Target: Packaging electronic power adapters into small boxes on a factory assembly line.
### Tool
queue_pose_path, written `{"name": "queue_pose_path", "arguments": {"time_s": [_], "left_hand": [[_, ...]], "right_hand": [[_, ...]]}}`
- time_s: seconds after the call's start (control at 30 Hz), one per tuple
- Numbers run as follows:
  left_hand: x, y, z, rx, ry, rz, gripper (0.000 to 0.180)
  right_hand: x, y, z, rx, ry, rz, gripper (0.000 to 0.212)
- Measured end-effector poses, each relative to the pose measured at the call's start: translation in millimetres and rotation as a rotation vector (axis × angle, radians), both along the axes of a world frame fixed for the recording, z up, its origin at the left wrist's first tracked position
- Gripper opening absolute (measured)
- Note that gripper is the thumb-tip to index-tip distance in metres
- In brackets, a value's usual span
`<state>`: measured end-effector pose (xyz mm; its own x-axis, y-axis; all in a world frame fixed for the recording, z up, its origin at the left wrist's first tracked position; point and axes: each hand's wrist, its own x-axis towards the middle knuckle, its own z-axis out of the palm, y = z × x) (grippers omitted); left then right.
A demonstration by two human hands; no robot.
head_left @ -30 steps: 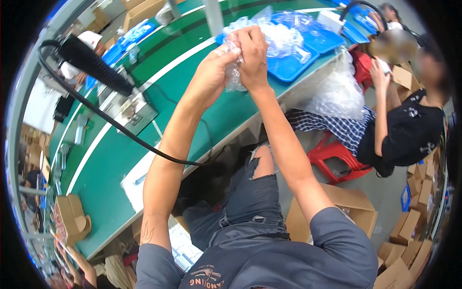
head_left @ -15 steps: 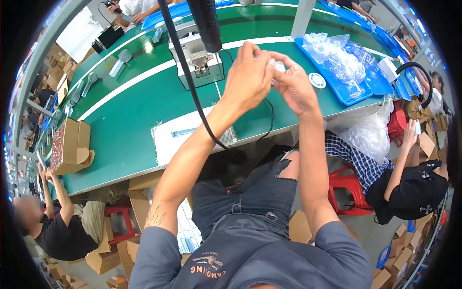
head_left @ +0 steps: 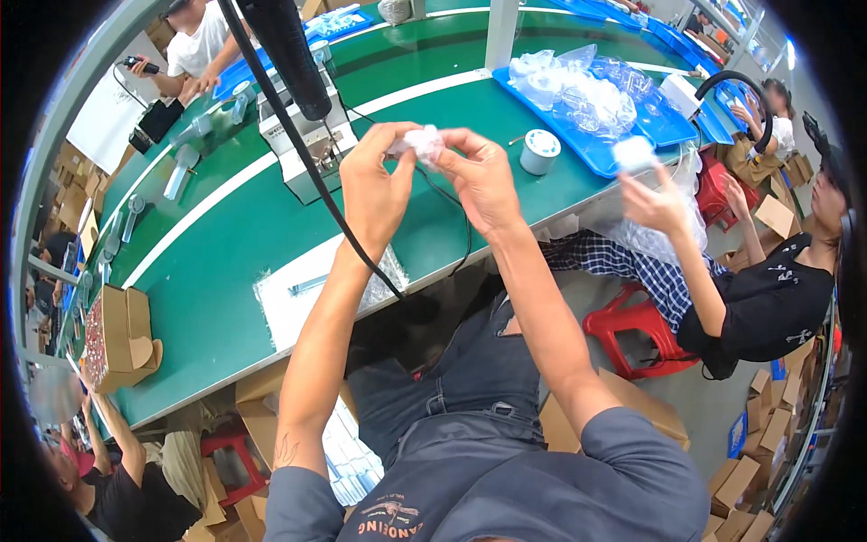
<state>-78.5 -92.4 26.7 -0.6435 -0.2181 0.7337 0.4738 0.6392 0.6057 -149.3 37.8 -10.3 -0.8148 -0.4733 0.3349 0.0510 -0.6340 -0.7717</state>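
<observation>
Over the green table (head_left: 217,257), left of a blue tray (head_left: 596,161), the left hand (head_left: 377,181) and right hand (head_left: 483,185) pinch between them a crumpled whitish plastic piece (head_left: 423,144), seemingly being manipulated, the next move calling for steady, light fingertips.

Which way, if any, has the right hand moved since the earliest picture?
Yes: left, judged against the blue tray; the right hand overlapped it in view then, and now appears clear of it.
</observation>
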Motion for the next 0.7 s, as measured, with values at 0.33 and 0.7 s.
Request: {"name": "queue_pose_path", "arguments": {"time_s": [0.33,0.7], "left_hand": [[3,-9,-9,-0.225,0.029,0.086,0.028],[65,-57,-16,0.036,-0.332,-0.020,0.020]], "right_hand": [[6,0,6,0.064,-0.129,-0.006,0.016],[-56,-32,-8,0.674,0.370,-0.135,0.018]]}}
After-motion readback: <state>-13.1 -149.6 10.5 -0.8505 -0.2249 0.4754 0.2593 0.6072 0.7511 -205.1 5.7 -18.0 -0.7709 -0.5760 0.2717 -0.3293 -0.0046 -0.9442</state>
